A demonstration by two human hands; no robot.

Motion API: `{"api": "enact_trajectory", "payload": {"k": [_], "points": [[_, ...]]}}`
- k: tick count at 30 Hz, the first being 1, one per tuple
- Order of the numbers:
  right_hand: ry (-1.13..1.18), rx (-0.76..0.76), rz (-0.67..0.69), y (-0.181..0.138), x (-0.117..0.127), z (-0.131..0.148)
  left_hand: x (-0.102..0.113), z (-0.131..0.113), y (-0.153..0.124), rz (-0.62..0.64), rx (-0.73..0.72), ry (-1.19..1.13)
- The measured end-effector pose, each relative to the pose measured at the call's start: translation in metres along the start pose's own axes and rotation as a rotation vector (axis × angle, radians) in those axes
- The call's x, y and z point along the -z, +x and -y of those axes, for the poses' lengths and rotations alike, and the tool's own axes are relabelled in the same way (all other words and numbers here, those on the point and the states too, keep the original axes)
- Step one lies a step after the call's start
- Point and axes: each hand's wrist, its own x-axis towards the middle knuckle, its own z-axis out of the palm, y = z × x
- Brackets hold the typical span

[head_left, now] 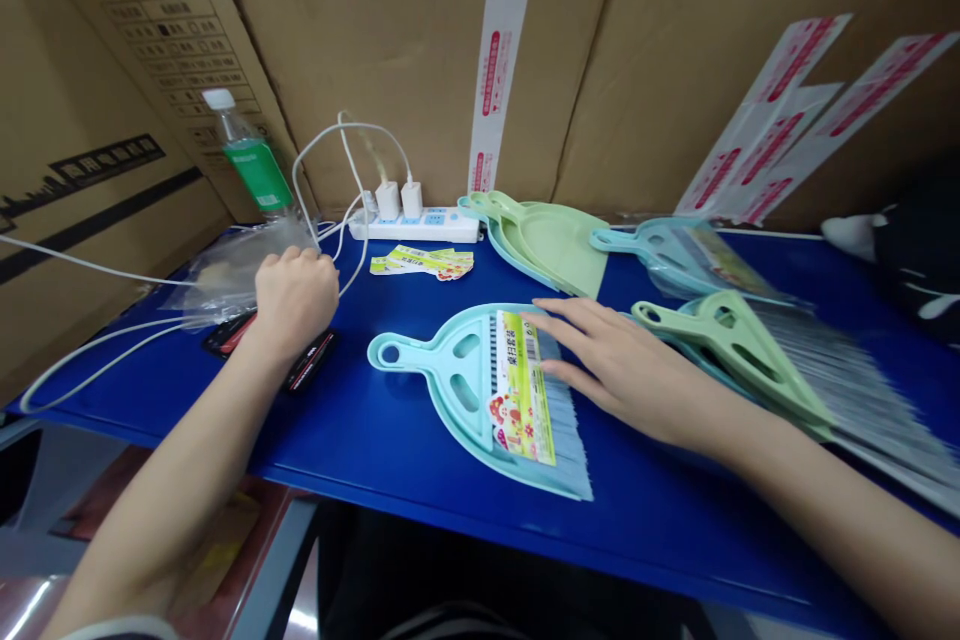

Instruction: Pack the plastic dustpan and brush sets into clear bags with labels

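Note:
A light-blue dustpan [450, 370] lies on the blue table with its handle to the left. A brush [574, 440] with blue-grey bristles rests in it, crossed by a yellow-green printed label [525, 385]. My right hand [615, 360] is open above the dustpan's right side, its spread fingertips at the label and bristles. To the left, my left hand [296, 300] is closed in a fist at the clear plastic bags [225, 265], apparently gripping one; its fingertips are hidden. Under that wrist, a dark red-and-black item [309, 360] is partly covered.
Behind are loose labels [424, 262], a white power strip [450, 225] with chargers and cables, and a bottle [259, 170]. Green dustpans [562, 235], a bagged blue set [675, 250] and a green brush [742, 350] lie to the right. Cardboard [420, 50] walls the back.

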Motion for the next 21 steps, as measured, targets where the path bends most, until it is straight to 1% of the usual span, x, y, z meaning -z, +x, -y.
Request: {"api": "enact_trajectory", "payload": {"k": [2, 4, 6, 10, 12, 16, 21], "points": [[0.032, -0.045, -0.043, 0.002, -0.005, -0.005, 0.001, -0.004, 0.000, -0.049, 0.008, 0.008], [0.055, -0.074, -0.075, 0.004, -0.010, -0.009, 0.002, -0.009, -0.001, -0.088, -0.028, 0.028], [0.068, -0.083, -0.085, 0.006, -0.015, -0.013, 0.002, -0.013, -0.002, -0.099, -0.145, 0.020], [0.086, -0.079, -0.075, 0.010, -0.021, -0.015, -0.001, -0.019, -0.004, -0.076, -0.456, -0.102], [0.096, -0.080, -0.079, 0.011, -0.024, -0.015, -0.002, -0.020, -0.005, -0.074, -0.549, -0.170], [0.114, -0.101, -0.111, 0.013, -0.026, -0.015, -0.004, -0.018, -0.006, -0.049, -0.632, -0.354], [0.155, -0.111, -0.128, 0.014, -0.024, -0.015, 0.001, -0.017, -0.006, 0.080, -0.662, -0.547]]}}
